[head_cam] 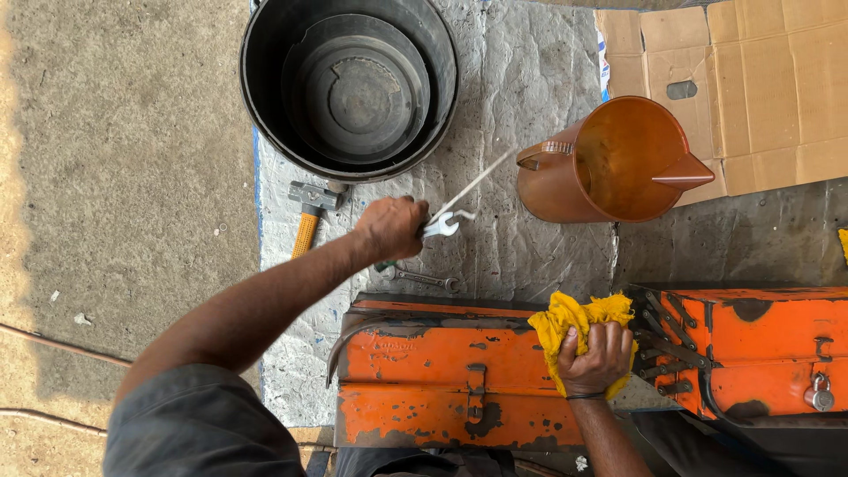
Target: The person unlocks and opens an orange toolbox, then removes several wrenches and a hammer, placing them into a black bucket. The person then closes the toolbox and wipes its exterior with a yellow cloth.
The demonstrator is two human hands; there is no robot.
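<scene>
We find the left hand [390, 228] closed around a bright open-ended spanner [442, 226], held just above the crinkled grey sheet [521, 106]; a thin white rod [473, 185] slants up to the right from the spanner. A second spanner [422, 279] lies flat on the sheet just near of that hand. The right hand [601, 353] is clenched on a yellow rag [574, 320], resting on the open, rust-chipped orange toolbox [442, 371] at the near edge. Farther out we note a hammer with an orange handle [309, 216] beside a black tub [349, 84], a brown plastic jug [618, 159] to the right, and flattened cardboard [751, 88] at far right. Bare concrete floor [124, 159] lies to the left.
</scene>
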